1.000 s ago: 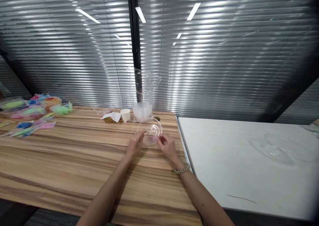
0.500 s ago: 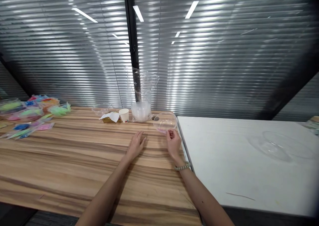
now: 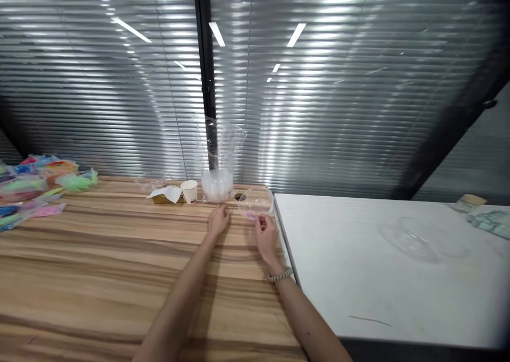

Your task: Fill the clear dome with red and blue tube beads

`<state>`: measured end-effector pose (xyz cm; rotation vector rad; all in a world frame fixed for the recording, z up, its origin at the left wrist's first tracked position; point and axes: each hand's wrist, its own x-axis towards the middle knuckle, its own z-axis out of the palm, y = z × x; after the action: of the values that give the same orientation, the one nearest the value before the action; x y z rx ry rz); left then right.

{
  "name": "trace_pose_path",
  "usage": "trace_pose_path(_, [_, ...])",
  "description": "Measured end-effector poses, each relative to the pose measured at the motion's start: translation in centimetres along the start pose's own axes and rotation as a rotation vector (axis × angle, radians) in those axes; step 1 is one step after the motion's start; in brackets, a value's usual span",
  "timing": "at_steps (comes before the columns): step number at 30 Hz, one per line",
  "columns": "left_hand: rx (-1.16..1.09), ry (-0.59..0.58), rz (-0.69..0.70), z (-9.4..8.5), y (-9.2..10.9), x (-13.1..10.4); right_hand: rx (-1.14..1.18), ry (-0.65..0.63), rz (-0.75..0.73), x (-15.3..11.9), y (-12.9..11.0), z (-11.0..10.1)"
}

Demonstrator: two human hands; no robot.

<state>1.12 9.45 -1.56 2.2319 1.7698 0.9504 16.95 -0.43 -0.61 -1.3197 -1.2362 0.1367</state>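
My right hand [image 3: 266, 235], with a beaded bracelet on its wrist, is pinched at the near edge of a clear round plastic container [image 3: 258, 198]. What its fingertips hold is too small to make out. A small pink item [image 3: 250, 214] shows inside the container's near left side. My left hand [image 3: 219, 219] rests palm down on the wooden table [image 3: 131, 255], just in front of a clear bag with stacked clear bowls [image 3: 217, 185]. Its fingers point forward, and it holds nothing.
Left of the bag stand a white paper cup [image 3: 189, 191] and a small box with white paper [image 3: 169, 194]. Colourful plastic packets [image 3: 30, 184] lie at far left. A white table [image 3: 334, 266] adjoins on the right, bearing clear lids [image 3: 414, 238] and a thin strand [image 3: 370, 320].
My left hand has moved forward, nearer the bag of bowls. My right hand stays pinched by the round container. The camera view has turned slightly right and up.
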Motion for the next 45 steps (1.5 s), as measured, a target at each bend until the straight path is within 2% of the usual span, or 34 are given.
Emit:
trace_pose_path(4, [-0.028,0.01,-0.032,0.6,0.1,0.9,-0.014,-0.036,-0.03,-0.1,-0.3,0.2])
trace_pose_path(17, [-0.237,0.079,-0.045,0.6,-0.5,0.6,-0.045,-0.126,-0.125,-0.1,-0.1,0.5])
trace_pose_path(25, [-0.358,0.372,-0.063,-1.5,-0.2,-1.5,0.013,-0.216,-0.153,-0.2,0.1,0.8])
trace_pose_path(27, [-0.377,0.357,0.004,-2.0,0.5,-2.0,0.025,-0.25,-0.174,-0.2,0.2,0.9])
trace_pose_path(32, [-0.409,0.166,0.181,-3.0,2.7,-1.9,0.055,-0.293,-0.19,-0.5,0.1,0.7])
trace_pose_path(34, [-0.418,0.163,0.216,-3.6,3.1,-1.9,0.063,-0.283,-0.184,-0.6,0.1,0.5])
trace_pose_path(36, [-0.418,0.235,0.234,-4.2,2.9,-2.4,0.071,-0.279,-0.175,-0.7,0.0,0.4])
trace_pose_path(38, [-0.392,0.334,0.22,-4.7,2.3,-3.3,0.083,-0.284,-0.167,-0.7,-0.1,0.3])
trace_pose_path(40, [-0.374,0.378,0.162,-5.0,1.5,-4.3,0.094,-0.298,-0.169,-0.7,-0.3,0.3])
trace_pose_path(45, [-0.55,0.232,-0.106,-4.3,-0.4,-5.5,0.138,-0.327,-0.182,-0.7,-0.5,0.3])
